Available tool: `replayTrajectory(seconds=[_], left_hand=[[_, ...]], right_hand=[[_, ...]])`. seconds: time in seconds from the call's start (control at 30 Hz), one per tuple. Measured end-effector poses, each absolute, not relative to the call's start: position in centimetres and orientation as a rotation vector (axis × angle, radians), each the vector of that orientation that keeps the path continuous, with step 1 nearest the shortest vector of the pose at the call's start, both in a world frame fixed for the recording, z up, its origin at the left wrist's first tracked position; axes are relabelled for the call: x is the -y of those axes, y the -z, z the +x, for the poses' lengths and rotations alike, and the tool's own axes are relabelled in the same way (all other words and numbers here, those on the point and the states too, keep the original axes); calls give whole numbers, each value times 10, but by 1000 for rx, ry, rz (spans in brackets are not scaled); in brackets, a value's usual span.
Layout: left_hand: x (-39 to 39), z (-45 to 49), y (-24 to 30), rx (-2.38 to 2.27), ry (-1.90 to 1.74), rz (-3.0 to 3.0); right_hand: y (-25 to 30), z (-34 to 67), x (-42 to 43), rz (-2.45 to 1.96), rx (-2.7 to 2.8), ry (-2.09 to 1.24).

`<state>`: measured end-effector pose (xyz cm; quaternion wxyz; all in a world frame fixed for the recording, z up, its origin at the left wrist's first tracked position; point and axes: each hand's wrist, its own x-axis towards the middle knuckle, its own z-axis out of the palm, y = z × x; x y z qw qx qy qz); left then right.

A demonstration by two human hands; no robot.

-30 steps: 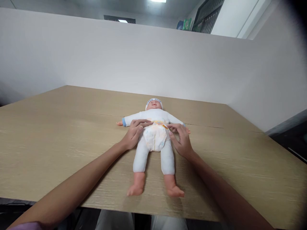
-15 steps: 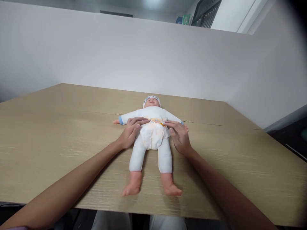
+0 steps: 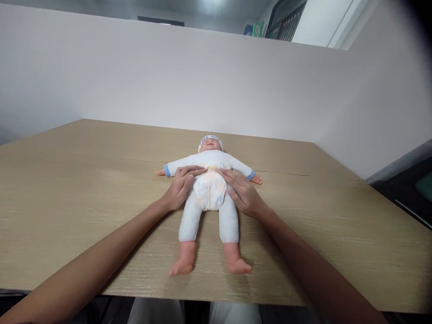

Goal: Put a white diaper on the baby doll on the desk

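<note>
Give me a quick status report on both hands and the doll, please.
Left hand and right hand on diaper, one each side. Doll face-up on table. Fingers partly hide waistband.

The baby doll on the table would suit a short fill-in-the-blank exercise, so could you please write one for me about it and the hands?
1. The baby doll lies on its ____ on the wood-grain table.
2. The sleeve cuffs at the doll's wrists are coloured ____.
3. With no socks or shoes on, the doll's feet are ____.
4. Of the left hand and the right hand, ____ are touching the diaper.

Missing words: back; blue; bare; both.
</note>
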<state>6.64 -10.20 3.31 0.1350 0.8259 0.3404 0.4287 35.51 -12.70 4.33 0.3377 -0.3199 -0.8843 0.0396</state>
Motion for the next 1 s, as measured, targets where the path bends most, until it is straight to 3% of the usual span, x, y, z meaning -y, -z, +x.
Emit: replayTrajectory(seconds=[0.27, 0.37, 0.5, 0.7, 0.87, 1.0], left_hand=[[99, 59, -34, -1001, -1310, 2438], [87, 47, -33, -1225, -1350, 2437], [68, 29, -24, -1584, -1112, 2449], [59, 38, -24, -1905, -873, 2309], [89, 52, -57, -1938, -694, 2122], [163, 47, -87, -1886, -730, 1972]], right_hand=[[-42, 366, 118, -887, 2147, -69], [-32, 383, 103, -1083, 2005, 50], [-14, 405, 84, -1381, 1966, 134], [-9, 389, 82, -1544, 1944, -38], [-26, 356, 105, -1532, 1887, -161], [-56, 367, 151, -1408, 1915, -322]])
